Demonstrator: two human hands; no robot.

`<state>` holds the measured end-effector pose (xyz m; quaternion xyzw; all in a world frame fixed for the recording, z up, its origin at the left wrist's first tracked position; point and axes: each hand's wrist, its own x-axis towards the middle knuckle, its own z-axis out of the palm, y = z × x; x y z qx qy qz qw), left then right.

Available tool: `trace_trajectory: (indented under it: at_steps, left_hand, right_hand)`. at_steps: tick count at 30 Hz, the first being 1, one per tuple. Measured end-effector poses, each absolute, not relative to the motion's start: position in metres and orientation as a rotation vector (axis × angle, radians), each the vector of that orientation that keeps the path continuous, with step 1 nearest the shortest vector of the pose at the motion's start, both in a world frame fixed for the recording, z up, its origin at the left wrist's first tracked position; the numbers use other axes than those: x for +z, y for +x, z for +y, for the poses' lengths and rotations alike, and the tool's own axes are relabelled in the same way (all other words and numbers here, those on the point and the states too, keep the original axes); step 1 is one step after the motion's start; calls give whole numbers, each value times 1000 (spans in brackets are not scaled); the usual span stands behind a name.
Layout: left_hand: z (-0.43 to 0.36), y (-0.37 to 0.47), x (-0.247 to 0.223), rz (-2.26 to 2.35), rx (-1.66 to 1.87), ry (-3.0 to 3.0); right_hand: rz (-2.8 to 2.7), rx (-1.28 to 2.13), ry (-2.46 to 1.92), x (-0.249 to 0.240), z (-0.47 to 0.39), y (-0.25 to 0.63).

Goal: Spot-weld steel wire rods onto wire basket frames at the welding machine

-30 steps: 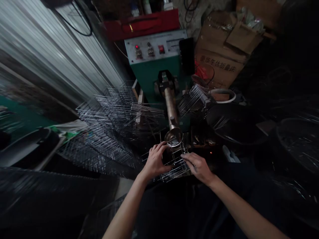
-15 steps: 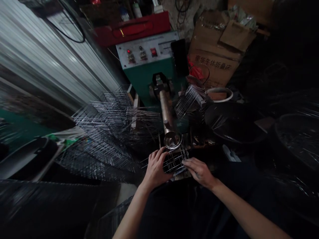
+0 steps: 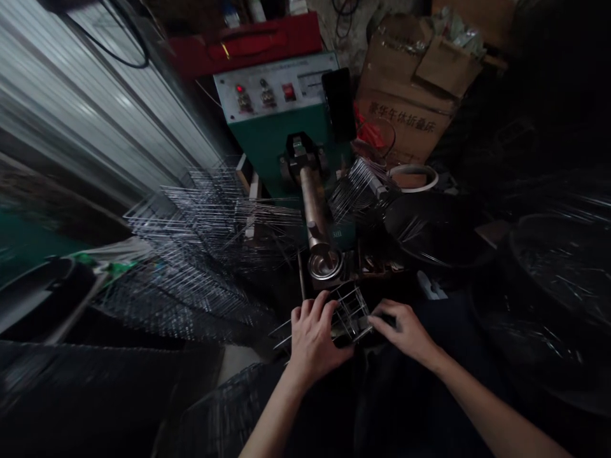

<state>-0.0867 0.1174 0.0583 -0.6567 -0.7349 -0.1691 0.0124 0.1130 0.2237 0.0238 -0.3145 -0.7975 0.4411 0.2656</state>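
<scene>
While the left hand (image 3: 316, 337) spreads over the near-left side of the wire rack (image 3: 352, 306), gripping it, the right hand (image 3: 400, 324) pinches its right edge between thumb and fingers. Just beyond both hands sits the metal ring (image 3: 325, 263), below the machine's arm (image 3: 315, 207).

It's dim in here — daylight seems to catch only the pale corrugated sheeting (image 3: 109, 95) on the left, and the right side sinks into near-black. Behind the green machine cabinet (image 3: 267, 143) I see a rough, stained wall (image 3: 360, 28); beside the cabinet a battered cardboard box (image 3: 401, 95) leans, Chinese characters printed across it — the floor is too dark to read.
</scene>
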Motion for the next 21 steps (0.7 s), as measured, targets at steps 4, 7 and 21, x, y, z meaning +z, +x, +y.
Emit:
trace_trajectory:
  at_steps: [4,7,21]
  left_hand:
    - [112,-59,45,-2358,-629,-2077]
    - [111,-47,37,-2396,-675,-2091]
    - [117,-48,28,-2321,-720,-2169]
  right_hand:
    - [-2231,1096,-914,31,214,138]
    - [-2281,1025,-943,31,210,146]
    - [-2414,914,-950,26,227,155]
